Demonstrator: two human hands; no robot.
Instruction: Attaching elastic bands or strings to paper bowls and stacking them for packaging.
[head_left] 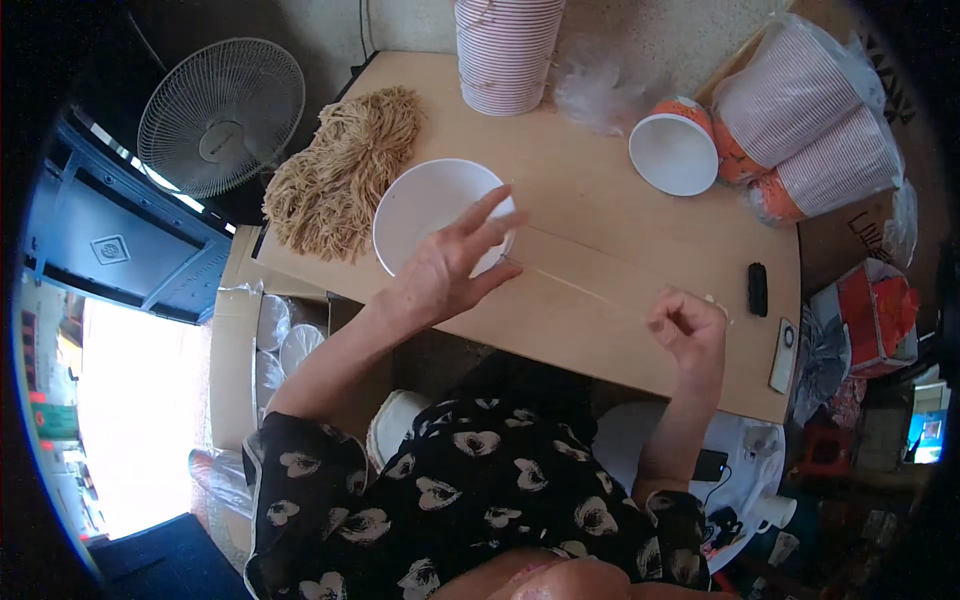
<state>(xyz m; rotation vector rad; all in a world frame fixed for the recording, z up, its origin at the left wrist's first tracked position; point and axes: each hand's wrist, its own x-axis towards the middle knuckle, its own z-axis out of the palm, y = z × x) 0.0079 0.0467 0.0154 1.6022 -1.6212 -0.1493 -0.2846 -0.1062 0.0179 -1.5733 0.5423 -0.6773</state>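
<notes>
A thin pale strand [570,283] stretches above the surface [560,345] between the hands, its long axis slanting from upper left down toward lower right. The left hand [445,265] reaches over the white bowl [420,205], whose mouth faces up; that grip is spread, thumb apart. The right hand [692,328] curls into a ring; whether this grip pinches the strand, I cannot tell.

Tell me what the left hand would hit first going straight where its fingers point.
The left hand would probably meet the crumpled clear plastic toward the back of the table, though depth is unclear.
</notes>
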